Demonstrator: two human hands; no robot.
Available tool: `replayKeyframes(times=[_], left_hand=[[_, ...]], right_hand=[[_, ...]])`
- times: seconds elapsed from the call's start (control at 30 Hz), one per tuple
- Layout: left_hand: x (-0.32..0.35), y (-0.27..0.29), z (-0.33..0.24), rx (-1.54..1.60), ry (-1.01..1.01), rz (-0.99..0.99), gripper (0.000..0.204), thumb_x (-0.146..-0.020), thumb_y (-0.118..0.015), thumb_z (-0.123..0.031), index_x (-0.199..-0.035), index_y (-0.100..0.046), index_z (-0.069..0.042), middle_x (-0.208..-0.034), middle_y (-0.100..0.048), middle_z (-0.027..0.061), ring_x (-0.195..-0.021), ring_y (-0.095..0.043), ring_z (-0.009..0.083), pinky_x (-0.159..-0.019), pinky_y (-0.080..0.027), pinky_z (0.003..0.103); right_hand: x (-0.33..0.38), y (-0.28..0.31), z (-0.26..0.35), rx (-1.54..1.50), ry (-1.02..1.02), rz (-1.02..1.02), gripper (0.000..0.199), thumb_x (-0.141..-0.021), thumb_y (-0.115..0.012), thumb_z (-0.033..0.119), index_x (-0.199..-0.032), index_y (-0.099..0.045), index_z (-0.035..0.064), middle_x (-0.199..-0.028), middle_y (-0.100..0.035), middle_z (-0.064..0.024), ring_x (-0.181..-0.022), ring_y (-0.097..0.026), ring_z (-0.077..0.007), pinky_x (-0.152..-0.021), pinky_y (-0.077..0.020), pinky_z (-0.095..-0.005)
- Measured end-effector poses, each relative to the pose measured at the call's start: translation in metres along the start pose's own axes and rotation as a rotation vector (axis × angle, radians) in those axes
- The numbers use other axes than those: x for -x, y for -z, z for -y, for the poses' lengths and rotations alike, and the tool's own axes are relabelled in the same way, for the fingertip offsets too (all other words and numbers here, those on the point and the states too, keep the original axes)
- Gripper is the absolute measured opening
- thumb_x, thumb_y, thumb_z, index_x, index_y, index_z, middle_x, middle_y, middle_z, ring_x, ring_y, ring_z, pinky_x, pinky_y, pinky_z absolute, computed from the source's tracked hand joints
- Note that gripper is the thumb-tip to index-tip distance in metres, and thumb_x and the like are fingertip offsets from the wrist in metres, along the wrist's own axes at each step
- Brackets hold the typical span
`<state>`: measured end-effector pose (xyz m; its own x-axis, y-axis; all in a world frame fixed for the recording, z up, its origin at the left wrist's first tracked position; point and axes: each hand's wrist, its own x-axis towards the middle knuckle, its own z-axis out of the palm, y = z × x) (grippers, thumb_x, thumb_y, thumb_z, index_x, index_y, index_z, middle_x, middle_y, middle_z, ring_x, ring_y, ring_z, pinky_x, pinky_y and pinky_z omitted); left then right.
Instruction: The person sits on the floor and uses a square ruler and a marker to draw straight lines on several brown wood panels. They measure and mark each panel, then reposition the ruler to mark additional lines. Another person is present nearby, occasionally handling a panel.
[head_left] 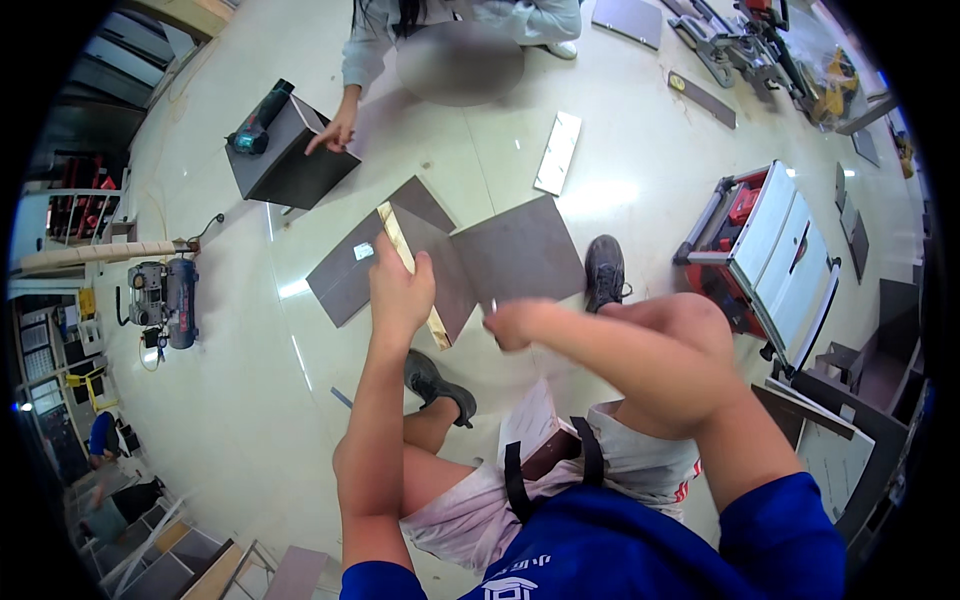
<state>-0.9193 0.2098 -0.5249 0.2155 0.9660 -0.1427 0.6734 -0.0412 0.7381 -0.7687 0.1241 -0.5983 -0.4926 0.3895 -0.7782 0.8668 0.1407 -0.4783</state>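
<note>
My left hand (402, 290) is wrapped over the edge of an upright dark-brown board (455, 295), whose pale raw edge faces up. My right hand (515, 325) is closed beside that board, slightly blurred; a small shiny bit shows at its fingers, too little to name. Right of the upright board lies a flat brown panel (520, 250). More brown panel (338, 280) extends on the left side, with a small white item (363, 251) on it near my left hand.
Across from me a person's hand (335, 130) rests on a dark box (290, 160) carrying a cordless drill (262, 120). A pale strip (557, 152) lies on the floor. A table saw (775, 245) stands right, an air compressor (165, 300) left. My shoes (605, 270) flank the panels.
</note>
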Motion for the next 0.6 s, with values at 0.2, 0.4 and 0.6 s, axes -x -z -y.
replayKeyframes(times=[0.2,0.4,0.6], left_hand=[[-0.009,0.005,-0.005,-0.015,-0.093,-0.044,0.047,-0.089,-0.059,-0.015,-0.128,-0.043,0.006,-0.091,-0.068,0.0324,-0.087,-0.066,0.0526,-0.078,-0.053,0.055],[0.006,-0.007,0.004,-0.03,-0.1,-0.056,0.055,-0.088,-0.06,-0.017,-0.133,-0.039,0.006,-0.091,-0.066,0.0351,-0.088,-0.065,0.0533,-0.077,-0.052,0.057],[0.011,-0.001,0.001,-0.049,-0.046,-0.025,0.054,-0.088,-0.06,-0.016,-0.132,-0.039,0.007,-0.085,-0.066,0.0338,-0.082,-0.066,0.0521,-0.071,-0.053,0.056]], right_hand=[[-0.039,-0.051,0.012,0.079,-0.008,0.097,0.033,-0.079,-0.063,0.007,-0.11,-0.074,0.0039,-0.117,-0.071,-0.0179,-0.111,-0.068,-0.0318,-0.087,-0.0557,-0.0443],[-0.011,-0.039,0.044,0.078,0.025,-0.035,0.03,-0.085,-0.064,0.016,-0.112,-0.073,0.0048,-0.121,-0.071,-0.0121,-0.111,-0.069,-0.0289,-0.087,-0.0556,-0.0457],[0.024,-0.059,0.099,0.118,0.24,0.165,0.042,-0.095,-0.056,0.024,-0.13,-0.055,-0.0001,-0.119,-0.069,-0.018,-0.111,-0.067,-0.0353,-0.084,-0.0546,-0.0492]])
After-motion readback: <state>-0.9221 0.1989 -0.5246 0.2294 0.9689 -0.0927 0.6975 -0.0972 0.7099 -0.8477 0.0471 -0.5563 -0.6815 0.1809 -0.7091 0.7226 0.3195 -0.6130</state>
